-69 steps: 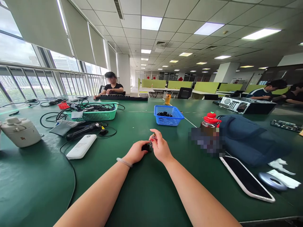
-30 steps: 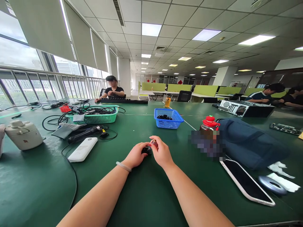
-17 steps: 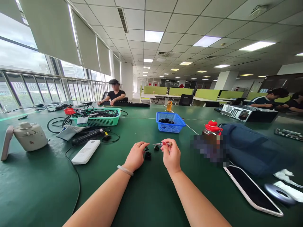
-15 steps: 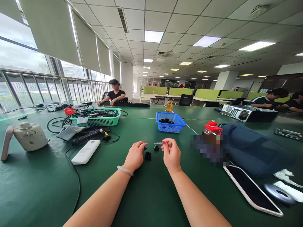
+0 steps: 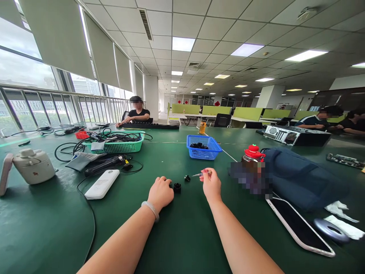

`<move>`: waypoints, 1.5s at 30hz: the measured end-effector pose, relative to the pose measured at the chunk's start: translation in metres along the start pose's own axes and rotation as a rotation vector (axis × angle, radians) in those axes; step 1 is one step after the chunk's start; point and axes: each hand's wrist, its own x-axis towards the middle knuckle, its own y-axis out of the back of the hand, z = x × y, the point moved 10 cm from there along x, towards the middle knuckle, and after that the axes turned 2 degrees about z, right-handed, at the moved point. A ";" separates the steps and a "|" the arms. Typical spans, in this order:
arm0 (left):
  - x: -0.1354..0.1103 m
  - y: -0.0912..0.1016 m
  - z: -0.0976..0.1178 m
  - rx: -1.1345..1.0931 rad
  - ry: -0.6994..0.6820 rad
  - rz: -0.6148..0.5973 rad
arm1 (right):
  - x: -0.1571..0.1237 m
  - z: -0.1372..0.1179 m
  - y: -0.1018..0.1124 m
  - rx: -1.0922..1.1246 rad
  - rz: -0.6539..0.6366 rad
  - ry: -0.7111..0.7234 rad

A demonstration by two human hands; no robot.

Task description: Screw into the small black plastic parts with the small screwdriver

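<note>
My right hand point(image 5: 211, 185) is closed around the handle of a slim screwdriver point(image 5: 197, 175), whose thin shaft points left just above the table. My left hand point(image 5: 161, 192) is low over the table with its fingers curled down. A bit of something dark shows at its fingertips, but most of it is hidden. Just right of those fingers stands a small black round-topped part point(image 5: 177, 187). A smaller black piece with a shiny top point(image 5: 187, 178) lies near the screwdriver tip.
Beyond my hands stands a blue basket point(image 5: 204, 153) of black parts. A green basket point(image 5: 119, 146) with cables, a white power bank point(image 5: 102, 184) and a jug point(image 5: 34, 167) are left. Right lie a tablet point(image 5: 300, 224), a dark blue bag point(image 5: 299, 177) and a red-lidded jar point(image 5: 253, 154).
My right hand and the screwdriver have moved right, away from the small black piece. My left hand has drawn slightly left and nearer, its fingers more curled.
</note>
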 end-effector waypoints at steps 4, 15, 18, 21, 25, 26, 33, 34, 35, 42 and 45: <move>-0.004 -0.001 0.008 -0.024 -0.028 -0.024 | -0.009 -0.006 -0.017 0.041 -0.107 0.004; -0.006 -0.011 0.031 -0.217 -0.207 -0.082 | -0.013 -0.015 -0.015 0.215 -0.057 -0.033; -0.004 -0.012 0.030 -0.207 -0.198 -0.084 | -0.016 -0.011 -0.025 0.243 -0.115 -0.064; -0.003 -0.012 0.030 -0.210 -0.193 -0.078 | -0.022 -0.014 -0.034 0.299 -0.153 -0.088; -0.003 -0.009 0.030 -0.227 -0.203 -0.056 | -0.027 -0.015 -0.038 0.411 -0.145 -0.133; -0.003 -0.009 0.031 -0.223 -0.207 -0.059 | -0.026 -0.013 -0.037 0.436 -0.131 -0.148; -0.002 -0.014 0.031 -0.196 -0.209 -0.093 | -0.014 0.021 -0.020 0.561 -0.001 -0.294; -0.001 -0.014 0.029 -0.201 -0.202 -0.092 | -0.014 0.025 -0.019 0.572 0.011 -0.316; 0.000 -0.015 0.026 -0.206 -0.194 -0.090 | -0.014 0.029 -0.018 0.581 0.020 -0.336; 0.012 -0.005 -0.028 -0.105 0.063 -0.055 | -0.017 0.036 -0.017 0.615 0.044 -0.409; 0.011 0.009 -0.068 -0.023 0.243 -0.017 | -0.017 0.036 -0.017 0.624 0.047 -0.417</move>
